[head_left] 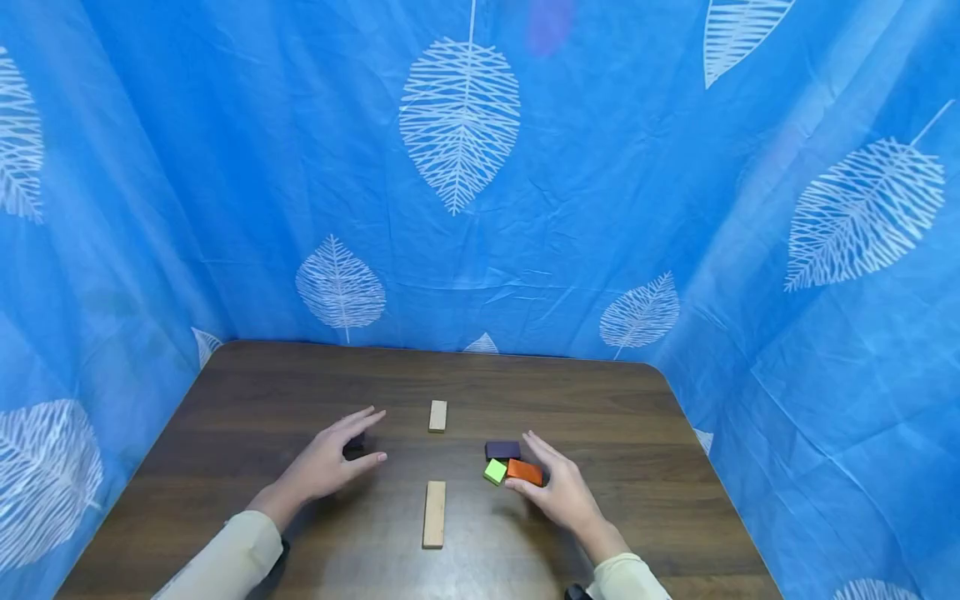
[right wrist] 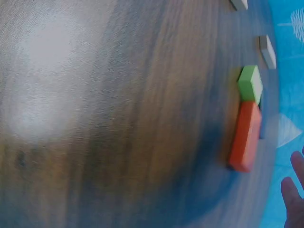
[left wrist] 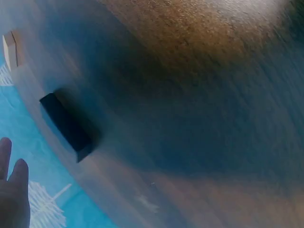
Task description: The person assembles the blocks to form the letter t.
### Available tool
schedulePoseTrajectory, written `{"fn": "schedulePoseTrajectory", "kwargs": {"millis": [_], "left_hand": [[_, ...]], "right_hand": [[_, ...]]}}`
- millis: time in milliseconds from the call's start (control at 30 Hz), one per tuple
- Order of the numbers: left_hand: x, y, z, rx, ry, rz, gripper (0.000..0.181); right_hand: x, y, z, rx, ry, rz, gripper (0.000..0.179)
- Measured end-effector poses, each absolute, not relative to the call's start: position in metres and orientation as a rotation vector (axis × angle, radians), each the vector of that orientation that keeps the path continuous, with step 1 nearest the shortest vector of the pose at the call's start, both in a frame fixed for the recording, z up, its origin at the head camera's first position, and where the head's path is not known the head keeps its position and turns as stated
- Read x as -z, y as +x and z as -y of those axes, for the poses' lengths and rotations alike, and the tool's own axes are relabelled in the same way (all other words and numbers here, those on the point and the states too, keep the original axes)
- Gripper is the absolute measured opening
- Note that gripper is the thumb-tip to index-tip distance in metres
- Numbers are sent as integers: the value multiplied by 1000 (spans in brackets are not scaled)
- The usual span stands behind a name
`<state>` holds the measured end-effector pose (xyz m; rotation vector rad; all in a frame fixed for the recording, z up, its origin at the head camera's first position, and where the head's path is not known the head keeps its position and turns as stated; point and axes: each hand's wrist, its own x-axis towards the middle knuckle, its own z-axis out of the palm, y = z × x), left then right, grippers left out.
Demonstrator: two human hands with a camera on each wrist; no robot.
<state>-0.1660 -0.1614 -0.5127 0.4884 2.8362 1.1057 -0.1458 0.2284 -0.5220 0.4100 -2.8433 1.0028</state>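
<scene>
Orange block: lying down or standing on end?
The orange block is lying down: its long side runs along the table in the right wrist view.

Head view: the black block (head_left: pixel 354 447) is partly tucked behind the left hand (head_left: pixel 322 462), so you don't get its full outline. Thumb of the right hand (head_left: pixel 562 492) is right at the orange block (head_left: pixel 525 472), honestly can't tell if they touch. Both sleeves (head_left: pixel 228 560) run off the bottom edge, and some dark thing (head_left: pixel 576 592) there is too cut off to ID. Left wrist cam: only a few fingers lower left, tabletop (left wrist: pixel 199 133) super smeary. Right wrist cam: one pale block (right wrist: pixel 239 4) chopped by the top edge, purple block (right wrist: pixel 263 118) mostly hidden behind the orange one, fingers clipped lower right.
</scene>
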Motion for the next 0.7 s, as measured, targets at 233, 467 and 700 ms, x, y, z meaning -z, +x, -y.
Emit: {"fn": "schedulePoseTrajectory", "kwargs": {"millis": [233,467,700], "left_hand": [[524,-175,172,-1240,327,-2778,59],[534,-179,183,-1291,128,-2717,54],[544,-182,192,-1306,-24,-2674,53]], "right_hand": [[543,-150,-239,-1154,250,2778,63],[558,-151,-240,-1267,148,2727,54],[569,-152,-237,-1413,-9,2693,47]]}}
